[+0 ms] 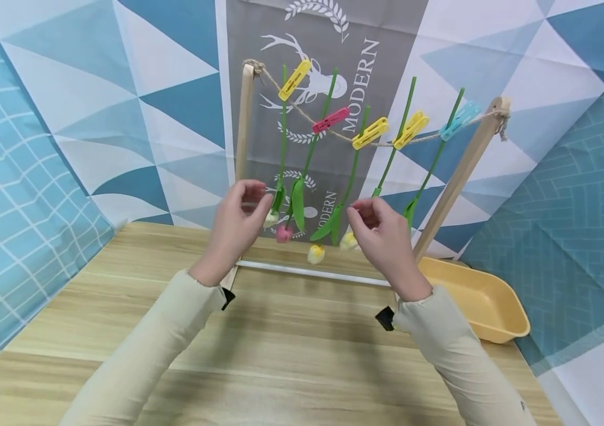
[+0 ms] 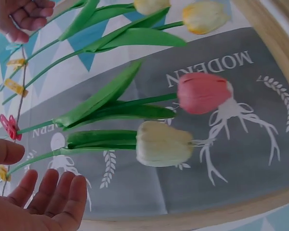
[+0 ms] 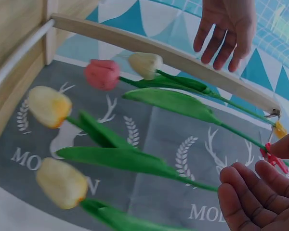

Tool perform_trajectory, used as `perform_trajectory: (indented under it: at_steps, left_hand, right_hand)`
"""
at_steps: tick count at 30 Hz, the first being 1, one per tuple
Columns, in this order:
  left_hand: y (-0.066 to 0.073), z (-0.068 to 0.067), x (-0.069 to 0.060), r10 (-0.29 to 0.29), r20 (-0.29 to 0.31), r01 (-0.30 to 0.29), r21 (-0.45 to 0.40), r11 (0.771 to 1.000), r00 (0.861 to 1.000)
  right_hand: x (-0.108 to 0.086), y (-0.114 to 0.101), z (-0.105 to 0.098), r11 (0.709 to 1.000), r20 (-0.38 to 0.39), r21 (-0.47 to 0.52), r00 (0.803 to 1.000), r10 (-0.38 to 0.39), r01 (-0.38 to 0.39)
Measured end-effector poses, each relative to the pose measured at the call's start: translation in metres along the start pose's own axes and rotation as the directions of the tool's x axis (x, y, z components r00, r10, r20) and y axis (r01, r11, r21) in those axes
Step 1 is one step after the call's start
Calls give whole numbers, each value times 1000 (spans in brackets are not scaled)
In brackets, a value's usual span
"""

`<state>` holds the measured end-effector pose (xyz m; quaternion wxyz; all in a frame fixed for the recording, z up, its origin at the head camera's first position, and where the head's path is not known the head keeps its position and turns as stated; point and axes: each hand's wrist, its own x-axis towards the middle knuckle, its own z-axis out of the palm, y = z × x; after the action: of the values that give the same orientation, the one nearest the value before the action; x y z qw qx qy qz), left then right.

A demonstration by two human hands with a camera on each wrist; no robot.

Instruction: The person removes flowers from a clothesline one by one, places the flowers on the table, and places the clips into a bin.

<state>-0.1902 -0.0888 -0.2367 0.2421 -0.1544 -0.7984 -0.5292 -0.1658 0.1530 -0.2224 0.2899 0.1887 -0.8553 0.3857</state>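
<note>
Artificial tulips hang head-down from a rope, each stem clipped by a clothespin. From left, the pins are yellow [image 1: 294,80], red [image 1: 330,120], yellow [image 1: 370,133], yellow [image 1: 411,129] and light blue [image 1: 459,120]. My left hand [image 1: 236,218] is beside the white tulip [image 2: 164,144], loosely curved and holding nothing. To its right hangs a pink tulip [image 2: 202,93]. My right hand [image 1: 384,236], likewise bare with relaxed fingers, is in front of the right-hand stems and hides part of them. Two yellow-white tulips [image 3: 49,106] show in the right wrist view.
The rope is tied between two wooden posts [image 1: 458,177], joined low down by a white rod [image 1: 312,273]. A yellow plastic basin [image 1: 517,307] stands at the right on the wooden table [image 1: 291,367]. Patterned cloth [image 1: 174,89] hangs behind.
</note>
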Motion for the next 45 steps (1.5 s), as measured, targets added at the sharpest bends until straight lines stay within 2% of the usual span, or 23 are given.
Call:
perform_trajectory:
  at_steps: [6, 12, 16, 21, 27, 31, 38, 42, 45]
  left_hand:
    - [10, 1, 22, 10, -31, -11, -31, 999, 999]
    - [19, 2, 38, 23, -45, -25, -43, 999, 999]
    - [25, 2, 46, 21, -48, -23, -47, 999, 999]
    - [32, 2, 56, 4, -24, -5, -48, 999, 1000]
    - [39, 3, 68, -5, -7, 5, -71, 997, 1000]
    - [43, 4, 74, -12, 6, 13, -85, 996, 1000]
    - [50, 6, 83, -10, 18, 11, -63, 998, 1000]
    - [53, 7, 86, -27, 44, 29, -50, 998, 999]
    - [55, 8, 88, -33, 67, 38, -73, 997, 997]
  right_hand:
    - [24, -14, 1, 999, -8, 44, 1000, -12, 13]
    - [46, -32, -1, 994, -25, 108, 999, -22, 25]
    - [62, -47, -6, 987, -23, 158, 1000, 3, 1]
    - [82, -70, -13, 977, -15, 211, 999, 40, -36]
    - [108, -97, -16, 986, 3, 155, 998, 62, -61]
    - [124, -112, -16, 985, 29, 131, 994, 109, -112]
    - [145, -124, -15, 986, 33, 72, 988, 148, -150]
    - [152, -126, -14, 976, 76, 53, 976, 206, -211]
    - [156, -128, -12, 963, 130, 26, 956, 263, -268]
